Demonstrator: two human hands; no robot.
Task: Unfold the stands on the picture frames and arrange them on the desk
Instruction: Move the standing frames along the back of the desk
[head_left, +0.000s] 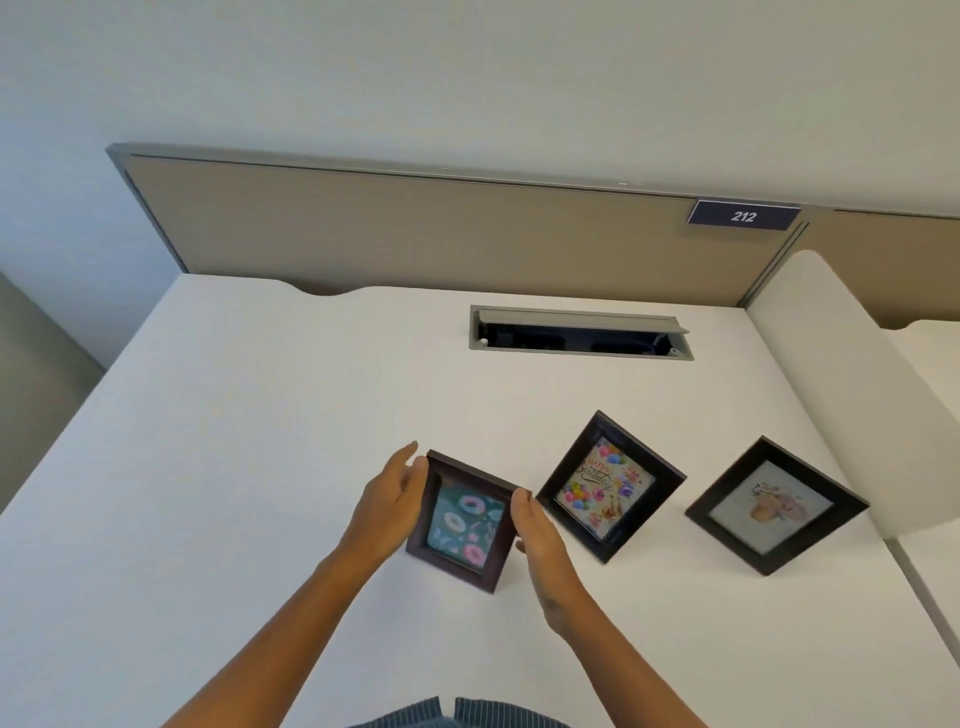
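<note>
Setting the third frame down on the white bench (208, 467)

We've got our left hand (387, 501) and right hand (540, 540) flat against the sides of the dark brown wooden donut-picture frame (462, 525), a loose open-palmed grip to steady it upright, probably testing the stand. It sits left of the black birthday-balloon frame (610, 483) and black pale-flower frame (776, 506), both already standing, so the row lines up.

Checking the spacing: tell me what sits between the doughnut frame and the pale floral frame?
The birthday frame stands between the doughnut frame and the floral frame, seen in the head view.
</note>
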